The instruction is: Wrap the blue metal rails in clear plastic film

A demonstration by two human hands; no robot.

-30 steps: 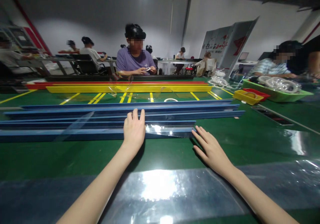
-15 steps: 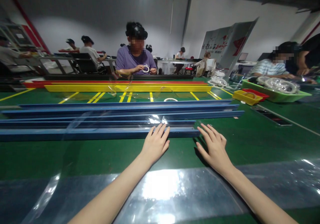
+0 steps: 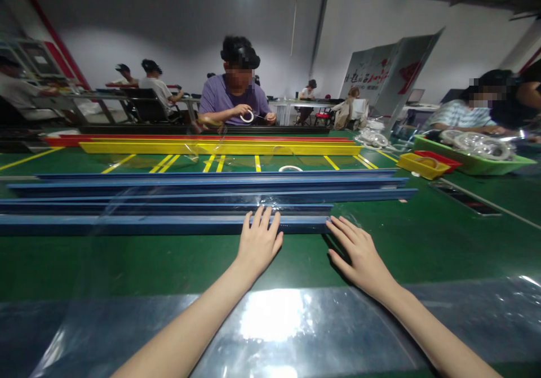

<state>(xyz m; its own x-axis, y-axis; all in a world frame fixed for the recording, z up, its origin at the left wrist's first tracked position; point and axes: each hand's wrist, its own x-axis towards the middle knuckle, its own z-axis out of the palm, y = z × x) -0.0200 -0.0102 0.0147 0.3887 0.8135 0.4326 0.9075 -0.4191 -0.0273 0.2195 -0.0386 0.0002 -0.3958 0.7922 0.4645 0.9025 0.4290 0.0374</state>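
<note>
My left hand (image 3: 258, 241) lies palm down with its fingers spread over the nearest blue channel strip (image 3: 169, 227). By that strip's right end is my right hand (image 3: 354, 251), open, its fingertips touching or just beside the end. Thin clear film (image 3: 105, 214) drapes across the blue strips and glints near my left fingertips; how far it reaches under my hands I cannot tell. Several more blue strips (image 3: 203, 183) lie parallel behind. A wide clear plastic sheet (image 3: 270, 333) covers the near part of the table below my forearms.
Yellow (image 3: 220, 149) and red strips lie farther back on the green table. A white tape ring (image 3: 291, 169) rests before them. To the right are a phone (image 3: 465, 199), a small yellow tray (image 3: 422, 168) and a green tray (image 3: 502, 167). A person (image 3: 236, 93) sits opposite, holding a ring.
My right hand has shifted left to the end of the near blue strip. My left hand has moved slightly left. The opposite person's hands have moved apart.
</note>
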